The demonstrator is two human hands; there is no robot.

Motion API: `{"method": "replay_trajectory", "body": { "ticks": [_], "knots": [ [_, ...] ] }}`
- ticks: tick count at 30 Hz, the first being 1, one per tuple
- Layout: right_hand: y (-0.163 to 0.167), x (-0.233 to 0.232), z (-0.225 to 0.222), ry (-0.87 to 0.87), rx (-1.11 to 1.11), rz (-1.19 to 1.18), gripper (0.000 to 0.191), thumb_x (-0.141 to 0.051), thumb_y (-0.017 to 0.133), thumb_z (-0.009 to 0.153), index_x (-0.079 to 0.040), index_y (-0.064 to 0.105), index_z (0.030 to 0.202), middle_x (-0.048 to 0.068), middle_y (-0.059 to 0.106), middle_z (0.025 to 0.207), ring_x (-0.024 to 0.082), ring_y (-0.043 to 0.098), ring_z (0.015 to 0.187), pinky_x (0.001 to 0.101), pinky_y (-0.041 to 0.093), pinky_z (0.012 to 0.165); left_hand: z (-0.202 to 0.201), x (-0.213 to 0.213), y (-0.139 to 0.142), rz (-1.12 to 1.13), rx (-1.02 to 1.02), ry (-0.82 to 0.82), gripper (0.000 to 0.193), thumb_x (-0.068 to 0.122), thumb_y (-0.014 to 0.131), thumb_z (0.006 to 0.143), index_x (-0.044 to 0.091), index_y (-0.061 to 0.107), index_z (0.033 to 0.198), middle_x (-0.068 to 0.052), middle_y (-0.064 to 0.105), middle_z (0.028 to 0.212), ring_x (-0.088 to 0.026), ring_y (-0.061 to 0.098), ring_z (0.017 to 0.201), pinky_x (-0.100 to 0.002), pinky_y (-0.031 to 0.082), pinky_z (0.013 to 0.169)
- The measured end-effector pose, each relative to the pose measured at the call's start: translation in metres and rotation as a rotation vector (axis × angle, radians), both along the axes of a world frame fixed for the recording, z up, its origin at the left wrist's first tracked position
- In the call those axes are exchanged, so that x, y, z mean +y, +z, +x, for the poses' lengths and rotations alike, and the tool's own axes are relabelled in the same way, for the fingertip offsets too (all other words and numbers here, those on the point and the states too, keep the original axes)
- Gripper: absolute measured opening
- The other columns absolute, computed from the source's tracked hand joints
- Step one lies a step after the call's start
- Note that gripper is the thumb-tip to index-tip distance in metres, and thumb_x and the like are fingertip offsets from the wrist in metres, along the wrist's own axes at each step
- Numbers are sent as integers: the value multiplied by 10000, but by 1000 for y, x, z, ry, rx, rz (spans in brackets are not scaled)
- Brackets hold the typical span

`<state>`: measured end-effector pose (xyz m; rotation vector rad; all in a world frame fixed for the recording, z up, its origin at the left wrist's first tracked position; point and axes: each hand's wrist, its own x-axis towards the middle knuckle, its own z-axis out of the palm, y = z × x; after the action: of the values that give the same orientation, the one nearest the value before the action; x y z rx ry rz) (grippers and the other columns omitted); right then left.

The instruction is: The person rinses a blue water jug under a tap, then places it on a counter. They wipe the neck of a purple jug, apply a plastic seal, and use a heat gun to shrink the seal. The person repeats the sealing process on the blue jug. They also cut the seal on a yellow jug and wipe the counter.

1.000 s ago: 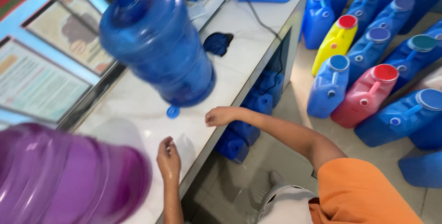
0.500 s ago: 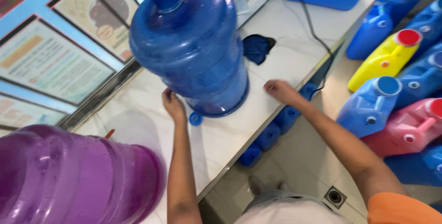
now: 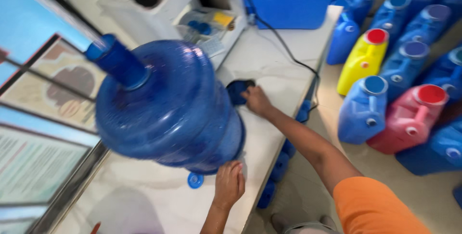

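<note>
Head view | left hand (image 3: 228,184) flat against base of large translucent blue plastic water bottle (image 3: 168,106) on white counter (image 3: 269,70), small blue round cap (image 3: 195,180) beside | right hand (image 3: 256,100) loosely open on dark blue cloth (image 3: 237,91) | yellow red-capped jerrycan (image 3: 361,61) among blue ones on the floor, right.

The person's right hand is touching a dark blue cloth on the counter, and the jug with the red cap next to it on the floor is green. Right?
Not quite. The head view shows that red-capped jug is yellow, not green. The right hand does touch the dark blue cloth on the counter.
</note>
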<state>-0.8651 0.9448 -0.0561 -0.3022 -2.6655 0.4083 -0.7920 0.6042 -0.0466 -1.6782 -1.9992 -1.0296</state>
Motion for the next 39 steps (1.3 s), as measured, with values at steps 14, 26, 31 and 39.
{"method": "replay_trajectory", "body": {
  "ticks": [14,26,31,39],
  "knots": [
    [31,78,325,239,160,-1031,480,-45,592,755,-95,699,1221,96,664,1190,237,622,1152,340,484,1022,117,272,24,-397,-1038,-280,1034,164,865,740,14,221,1534,-248,467,1385,-342,473,1272,-445,430,1032],
    [61,110,440,-108,385,-1024,227,-229,737,883,-56,745,1030,12,735,931,88,654,850,256,546,771,255,371,27,-707,-1541,-446,126,2,711,840,28,642,942,-50,616,746,-124,544,572,-265,348,422],
    [57,126,415,-285,376,-1168,375,-346,711,950,-14,686,776,33,641,663,99,582,612,269,475,574,251,379,28,-753,-1398,-267,123,80,722,830,7,632,789,-55,578,640,-156,462,494,-290,269,378],
    [37,140,362,-483,242,-929,495,-435,593,1008,-35,667,726,87,616,622,187,571,594,349,460,592,246,386,-3,-486,-593,-39,298,253,703,881,-38,748,924,-318,698,920,-473,688,919,-518,536,775]
  ]
}}
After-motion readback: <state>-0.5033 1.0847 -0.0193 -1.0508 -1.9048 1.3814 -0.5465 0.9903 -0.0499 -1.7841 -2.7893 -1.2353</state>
